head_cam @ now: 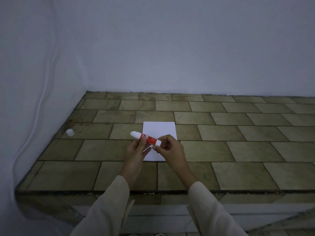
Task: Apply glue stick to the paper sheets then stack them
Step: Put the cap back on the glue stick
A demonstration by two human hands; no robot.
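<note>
both arms reach forward in pale sleeves, the left hand [136, 151] grasping the middle of the glue stick [145, 138] and the right hand [167, 147] pinching its base end. the stick is held tilted above the near left part of a white paper sheet [162, 132]. the sheet lies flat on a tiled ledge [221, 150] against a pale wall [170, 48], with a small white cap [70, 132] well apart to the left.

Both hands [136, 149] [167, 146] hold glue stick [146, 138] above paper [160, 130].
</note>
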